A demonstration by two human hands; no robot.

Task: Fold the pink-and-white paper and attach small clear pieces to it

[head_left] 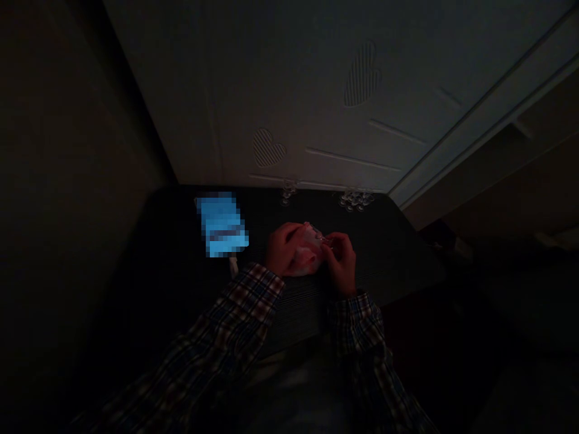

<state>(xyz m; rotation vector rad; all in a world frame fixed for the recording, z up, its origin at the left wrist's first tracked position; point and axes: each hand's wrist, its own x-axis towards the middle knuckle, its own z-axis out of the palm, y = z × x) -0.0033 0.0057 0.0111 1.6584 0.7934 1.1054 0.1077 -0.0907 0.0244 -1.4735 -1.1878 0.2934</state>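
Note:
On the dark tabletop, a crinkled see-through plastic bag [307, 256] glows reddish between my hands. My left hand [284, 246] curls around the bag's left side, fingers wrapped over its top. At the bag's upper right opening, my right hand [341, 259] pinches a small shiny clear piece [326, 242]; its exact shape is too dim to make out. Behind the bag lie two groups of small clear shiny pieces with rounded ends: a small group [287, 193] and a larger cluster [356, 199] to the right.
A lit, blurred-out screen [224, 226] lies left of my hands, with a pale cable end [233, 265] below it. The dark table [384, 241] meets a pale panel [316, 108] with raised hearts. The room is very dim.

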